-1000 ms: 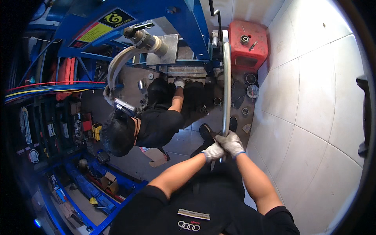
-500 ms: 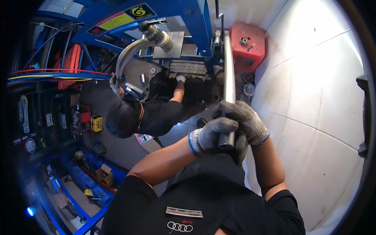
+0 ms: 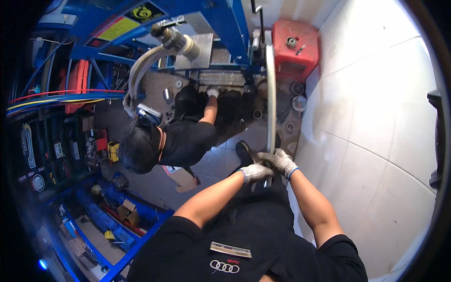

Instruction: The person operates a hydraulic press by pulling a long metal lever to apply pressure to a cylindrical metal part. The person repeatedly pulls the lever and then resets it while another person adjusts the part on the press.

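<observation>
A long silver metal pipe (image 3: pixel 271 101) rises from my hands toward the side of the blue press frame (image 3: pixel 238 33). Both of my hands wear grey and white knitted gloves with blue cuffs. My left hand (image 3: pixel 256 173) is closed round the pipe close to its lower end. Just above it, my right hand (image 3: pixel 281 162) grips the same pipe, and the two gloves overlap. The pipe's upper end is by a dark lever (image 3: pixel 261 21) on the press. Under the press, a curved metal arm (image 3: pixel 141 69) with a cylindrical end (image 3: pixel 189 47) lies against a metal plate (image 3: pixel 205 52).
A co-worker (image 3: pixel 176 141) in black crouches on the left, one gloved hand at the curved arm. A red box-shaped unit (image 3: pixel 296 54) stands beside a white wall (image 3: pixel 366 117). Round metal parts (image 3: pixel 299 103) lie near the wall. A cardboard box (image 3: pixel 182 178) sits behind the co-worker.
My hands have come down toward my body with the pipe still in them, and its lower end is lower. The view has shifted slightly. The co-worker remains crouched at the curved arm.
</observation>
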`<state>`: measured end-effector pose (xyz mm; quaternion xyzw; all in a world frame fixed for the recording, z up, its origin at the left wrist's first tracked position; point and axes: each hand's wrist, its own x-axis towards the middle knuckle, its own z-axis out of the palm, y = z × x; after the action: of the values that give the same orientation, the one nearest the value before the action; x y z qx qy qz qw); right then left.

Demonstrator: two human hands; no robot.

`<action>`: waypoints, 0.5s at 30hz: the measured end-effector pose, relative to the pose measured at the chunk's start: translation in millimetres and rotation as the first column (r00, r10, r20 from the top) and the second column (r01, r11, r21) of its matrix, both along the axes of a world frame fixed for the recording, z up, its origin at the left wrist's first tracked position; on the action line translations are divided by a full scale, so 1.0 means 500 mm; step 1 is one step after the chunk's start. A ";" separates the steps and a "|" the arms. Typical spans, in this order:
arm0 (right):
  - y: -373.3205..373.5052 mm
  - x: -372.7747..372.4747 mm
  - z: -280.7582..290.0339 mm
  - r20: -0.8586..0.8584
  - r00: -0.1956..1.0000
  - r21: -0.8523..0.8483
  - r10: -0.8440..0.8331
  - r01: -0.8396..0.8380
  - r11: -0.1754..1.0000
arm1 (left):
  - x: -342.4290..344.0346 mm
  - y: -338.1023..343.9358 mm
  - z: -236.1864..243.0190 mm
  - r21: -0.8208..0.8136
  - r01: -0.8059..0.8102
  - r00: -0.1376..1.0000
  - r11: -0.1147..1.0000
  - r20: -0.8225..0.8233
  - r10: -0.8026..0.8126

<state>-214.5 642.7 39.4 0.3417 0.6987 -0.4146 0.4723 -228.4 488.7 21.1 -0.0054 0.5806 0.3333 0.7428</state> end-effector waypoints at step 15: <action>-0.055 0.036 -0.027 -0.204 0.939 -0.075 -0.275 0.265 0.961 | 0.088 -0.059 -0.161 0.331 0.040 0.920 0.943 -0.380 0.095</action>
<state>-196.5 615.1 25.7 0.3769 0.6819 -0.5258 0.3412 -184.4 459.1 -59.2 0.1783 0.6520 0.4314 0.5975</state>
